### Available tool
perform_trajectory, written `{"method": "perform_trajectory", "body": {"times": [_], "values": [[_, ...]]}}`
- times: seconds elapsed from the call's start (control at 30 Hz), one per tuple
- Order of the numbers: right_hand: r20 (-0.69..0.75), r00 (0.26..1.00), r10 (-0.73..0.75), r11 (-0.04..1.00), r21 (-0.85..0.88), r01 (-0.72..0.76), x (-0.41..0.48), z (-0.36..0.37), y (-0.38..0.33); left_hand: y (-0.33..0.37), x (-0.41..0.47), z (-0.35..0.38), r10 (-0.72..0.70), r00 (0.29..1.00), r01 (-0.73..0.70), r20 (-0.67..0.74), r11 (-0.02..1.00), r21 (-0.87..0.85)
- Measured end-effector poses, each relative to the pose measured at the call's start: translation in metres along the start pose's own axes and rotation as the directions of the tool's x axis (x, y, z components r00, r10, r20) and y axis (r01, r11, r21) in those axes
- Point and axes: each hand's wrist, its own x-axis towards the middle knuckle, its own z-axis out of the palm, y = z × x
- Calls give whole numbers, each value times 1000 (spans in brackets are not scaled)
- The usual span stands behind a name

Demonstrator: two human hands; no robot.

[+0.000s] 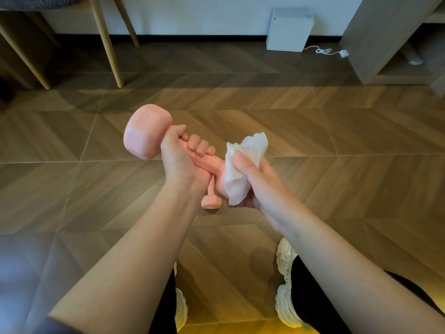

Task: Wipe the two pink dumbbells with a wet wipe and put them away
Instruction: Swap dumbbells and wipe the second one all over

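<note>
My left hand (179,157) grips the handle of a pink dumbbell (144,131), held in the air with one head up at the left. Its other head is covered by a white wet wipe (243,165), which my right hand (260,186) holds wrapped around it, thumb on top. A second pink dumbbell (211,201) lies on the wooden floor below my hands, mostly hidden by my left wrist; only one head and a bit of its handle show.
Wooden chair legs (106,42) stand at the back left. A white box (289,31) with a cord leans against the far wall. A grey shelf unit (375,44) is at the back right. My white shoes (286,285) are on the floor below.
</note>
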Motion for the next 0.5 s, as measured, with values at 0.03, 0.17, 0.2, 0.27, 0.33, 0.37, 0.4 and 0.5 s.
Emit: {"method": "perform_trajectory", "body": {"times": [0.03, 0.17, 0.2, 0.27, 0.33, 0.37, 0.4, 0.5], "values": [[48, 999, 14, 999, 28, -15, 0, -4, -2, 0, 1, 0, 7, 1000, -7, 3, 1000, 6], [244, 969, 34, 994, 94, -59, -1, -17, -6, 5, 5, -3, 23, 1000, -23, 3, 1000, -13], [213, 976, 35, 997, 61, -49, -2, -15, -4, 4, 5, -4, 17, 1000, -17, 2, 1000, -18], [90, 996, 16, 1000, -5, -16, -3, -8, 1, 2, 4, -4, -3, 1000, 3, 0, 1000, -21], [20, 1000, 7, 1000, 0, -7, -2, -1, 2, -1, 3, -3, -14, 1000, 14, 1, 1000, -7], [14, 999, 32, 999, 31, -32, -1, 0, 0, -1, 3, -2, -11, 1000, 11, 0, 1000, 4], [26, 997, 66, 995, 77, -68, 0, -2, -2, -1, 3, -1, -3, 1000, 3, 0, 1000, 10], [187, 977, 98, 973, 189, -134, 1, -13, -8, 4, 7, -3, 9, 1000, -9, -2, 1000, -14]]}}
